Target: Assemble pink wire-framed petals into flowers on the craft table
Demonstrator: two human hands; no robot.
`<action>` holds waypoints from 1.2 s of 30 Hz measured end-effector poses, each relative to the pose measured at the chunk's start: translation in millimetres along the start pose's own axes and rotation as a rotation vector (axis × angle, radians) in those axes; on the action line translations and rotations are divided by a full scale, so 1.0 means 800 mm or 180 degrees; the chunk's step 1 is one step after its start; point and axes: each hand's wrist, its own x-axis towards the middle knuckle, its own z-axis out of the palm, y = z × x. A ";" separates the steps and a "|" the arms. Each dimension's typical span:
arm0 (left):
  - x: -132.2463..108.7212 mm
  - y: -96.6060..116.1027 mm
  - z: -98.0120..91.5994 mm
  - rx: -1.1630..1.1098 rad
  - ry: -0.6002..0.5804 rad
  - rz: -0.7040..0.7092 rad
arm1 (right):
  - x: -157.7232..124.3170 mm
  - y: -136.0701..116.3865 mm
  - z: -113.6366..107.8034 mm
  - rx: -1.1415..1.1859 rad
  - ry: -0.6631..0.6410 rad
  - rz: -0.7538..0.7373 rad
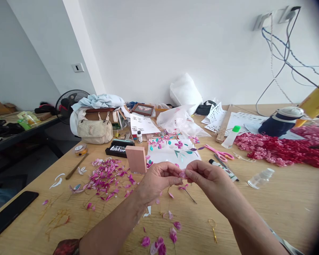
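Note:
Between the fingertips of both hands is a small pink petal [183,173], partly covered by the fingers. My left hand [163,176] pinches it from the left, and my right hand [203,174] pinches it from the right. Just below them, a thin dark stem with a pink flower [184,189] lies on the table. Several loose magenta petals [173,234] are scattered nearer to me. Behind the hands is a white sheet with pink flowers and green leaves [172,152]. A large heap of magenta petals [106,179] spreads out to the left.
A wooden block [136,159] stands upright beyond my left hand. Pink scissors [220,153], a green-capped bottle [230,137] and a clear spray bottle [261,178] are on the right. A black phone [12,214] lies at the left edge. Red and pink flower strands [279,148] are piled far right.

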 end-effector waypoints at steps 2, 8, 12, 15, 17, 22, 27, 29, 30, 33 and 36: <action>0.000 0.000 -0.001 -0.0046 -0.0002 0.0000 | 0.001 0.000 0.000 0.0069 -0.0019 0.0007; 0.000 -0.002 0.000 -0.0148 -0.0038 0.0065 | -0.001 0.001 -0.002 0.0038 -0.0028 0.0003; -0.001 0.000 0.003 -0.0149 -0.0015 0.0074 | -0.003 0.001 -0.004 -0.0038 -0.0100 0.0038; -0.003 0.002 0.005 -0.0139 -0.0007 0.0053 | -0.004 0.000 -0.006 -0.0036 -0.0136 -0.0019; -0.005 0.003 0.007 -0.0177 -0.0030 0.0065 | -0.005 -0.001 -0.008 -0.0053 -0.0143 -0.0119; -0.011 0.004 0.012 -0.0333 -0.0030 0.0123 | -0.011 -0.004 -0.011 -0.0221 -0.0130 -0.0207; -0.013 0.006 0.013 -0.0374 -0.0043 0.0089 | -0.016 -0.006 -0.012 -0.0261 -0.0174 -0.0187; -0.013 0.006 0.013 -0.0333 -0.0023 0.0093 | -0.015 -0.007 -0.012 -0.0258 -0.0208 -0.0166; -0.013 0.005 0.013 -0.0320 -0.0023 0.0102 | -0.015 -0.007 -0.012 -0.0261 -0.0212 -0.0157; -0.013 0.007 0.013 -0.0357 -0.0051 0.0109 | -0.014 -0.008 -0.013 -0.0291 -0.0188 -0.0159; -0.013 0.009 0.014 -0.0469 -0.0087 0.0112 | -0.013 -0.007 -0.013 -0.0320 -0.0138 -0.0212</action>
